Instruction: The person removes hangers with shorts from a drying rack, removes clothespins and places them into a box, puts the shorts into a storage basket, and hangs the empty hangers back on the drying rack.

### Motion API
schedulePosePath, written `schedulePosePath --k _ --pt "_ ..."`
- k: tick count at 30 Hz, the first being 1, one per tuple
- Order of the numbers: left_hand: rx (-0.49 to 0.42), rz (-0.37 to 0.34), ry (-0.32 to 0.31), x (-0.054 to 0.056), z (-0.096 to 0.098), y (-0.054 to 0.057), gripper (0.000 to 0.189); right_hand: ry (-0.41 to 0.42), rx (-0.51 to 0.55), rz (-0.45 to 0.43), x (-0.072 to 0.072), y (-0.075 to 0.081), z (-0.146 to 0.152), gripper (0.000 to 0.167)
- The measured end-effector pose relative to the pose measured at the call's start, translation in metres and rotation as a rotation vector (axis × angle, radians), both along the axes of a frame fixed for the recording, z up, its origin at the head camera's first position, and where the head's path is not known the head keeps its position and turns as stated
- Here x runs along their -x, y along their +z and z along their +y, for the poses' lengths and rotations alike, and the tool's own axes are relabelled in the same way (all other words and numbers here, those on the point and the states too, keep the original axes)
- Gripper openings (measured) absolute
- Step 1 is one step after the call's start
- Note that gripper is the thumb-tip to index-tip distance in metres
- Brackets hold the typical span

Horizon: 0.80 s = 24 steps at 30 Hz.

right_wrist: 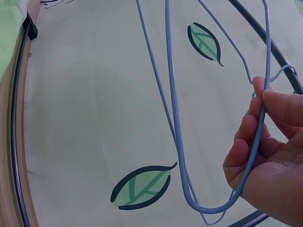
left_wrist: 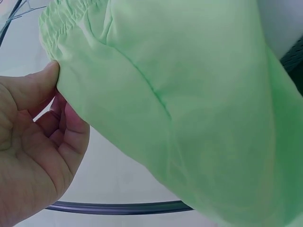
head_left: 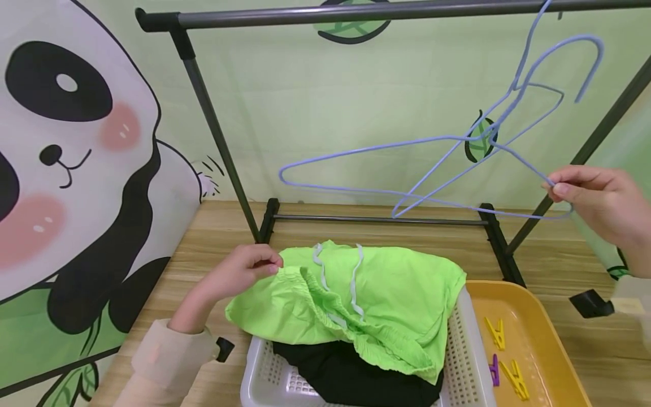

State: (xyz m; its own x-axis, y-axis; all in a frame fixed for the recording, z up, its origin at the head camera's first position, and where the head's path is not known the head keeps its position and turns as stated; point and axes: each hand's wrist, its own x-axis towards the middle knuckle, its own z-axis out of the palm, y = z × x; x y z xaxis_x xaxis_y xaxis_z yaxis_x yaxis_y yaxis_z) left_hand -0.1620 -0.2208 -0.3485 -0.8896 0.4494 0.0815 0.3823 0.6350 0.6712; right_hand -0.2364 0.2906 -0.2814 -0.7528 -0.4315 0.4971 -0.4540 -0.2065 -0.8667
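Observation:
My left hand (head_left: 247, 270) pinches the gathered waistband edge of bright green shorts (head_left: 407, 282) with white drawstrings. In the left wrist view, thumb and fingers grip the elastic side of the green cloth, which hangs down at an angle. My right hand (head_left: 605, 195) holds a blue wire hanger (head_left: 376, 148) by its right shoulder end, thumb and forefinger on the wire. That hanger's hook stands free of the rail, pointing up and right. A second blue hanger (head_left: 539, 116) hangs from the rail behind it, overlapping it in the head view.
A black garment rack (head_left: 218, 127) stands on the wooden surface. Below the shorts is a white basket (head_left: 470, 350) with black cloth (head_left: 356, 367) in it. To its right lies an orange tray (head_left: 539, 339) with yellow clothespins (head_left: 516, 379) and a purple clothespin (head_left: 494, 370).

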Motion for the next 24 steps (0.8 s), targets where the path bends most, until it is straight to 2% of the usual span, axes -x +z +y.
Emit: schedulePosePath --k 4,14,24 --pt "0.000 -0.006 0.004 0.000 0.000 0.000 0.008 0.033 0.082 -0.023 0.006 0.009 -0.002 0.027" --pt "0.001 -0.002 0.000 0.001 -0.001 -0.001 0.008 0.038 0.277 -0.101 0.017 0.022 -0.005 0.024" --pt "0.004 -0.005 -0.008 0.002 0.000 0.000 0.008 -0.074 0.380 -0.127 0.034 0.031 -0.004 0.019"
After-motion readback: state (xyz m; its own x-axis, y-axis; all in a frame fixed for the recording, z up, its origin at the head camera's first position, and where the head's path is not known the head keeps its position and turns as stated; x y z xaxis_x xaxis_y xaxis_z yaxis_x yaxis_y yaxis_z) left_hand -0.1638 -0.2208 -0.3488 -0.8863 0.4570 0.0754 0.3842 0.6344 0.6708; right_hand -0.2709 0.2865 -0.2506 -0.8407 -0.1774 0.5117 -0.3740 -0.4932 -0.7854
